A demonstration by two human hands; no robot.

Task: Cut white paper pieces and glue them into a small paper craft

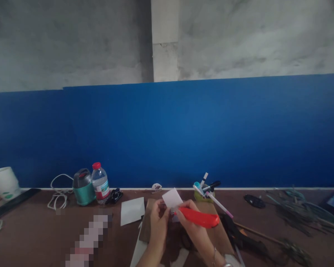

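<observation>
My left hand [159,218] is closed on a small white piece of paper [172,198], pinched near its lower left edge. My right hand [193,222] grips a long red tool [202,217] that looks like a utility knife. Its rounded end points right, and its front end meets the lower part of the paper, between my fingertips. Whether a blade is out there I cannot make out. Below both hands lies a brown cardboard sheet [218,237], partly covered by my forearms.
Left are a white sheet [132,211], a red-capped bottle [100,185], a teal container [84,191], a white cable [57,198] and a white cup [5,183]. A pen holder [208,196] stands behind my right hand. Farther right lie a black oval object [254,201] and tangled wires [300,211].
</observation>
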